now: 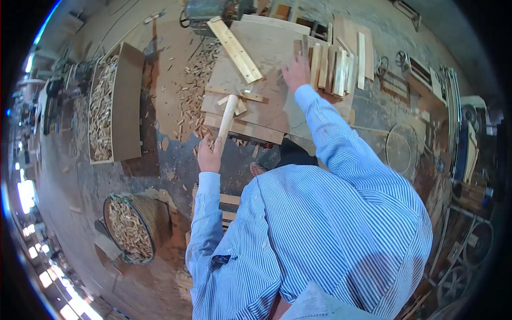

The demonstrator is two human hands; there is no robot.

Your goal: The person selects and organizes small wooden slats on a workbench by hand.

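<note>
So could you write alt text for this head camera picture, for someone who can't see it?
Seen from above, a person in a blue striped shirt holds a pale wooden stick in the left hand and lays the right hand on a pile of wood slats on a low board table. A basket and a box of wood offcuts stand on the floor.

No text, label, brand, number or sign could be read anywhere: the boards, the wooden slats, the crate, the basket and the striped shirt all showed bare, unmarked surfaces.
</note>
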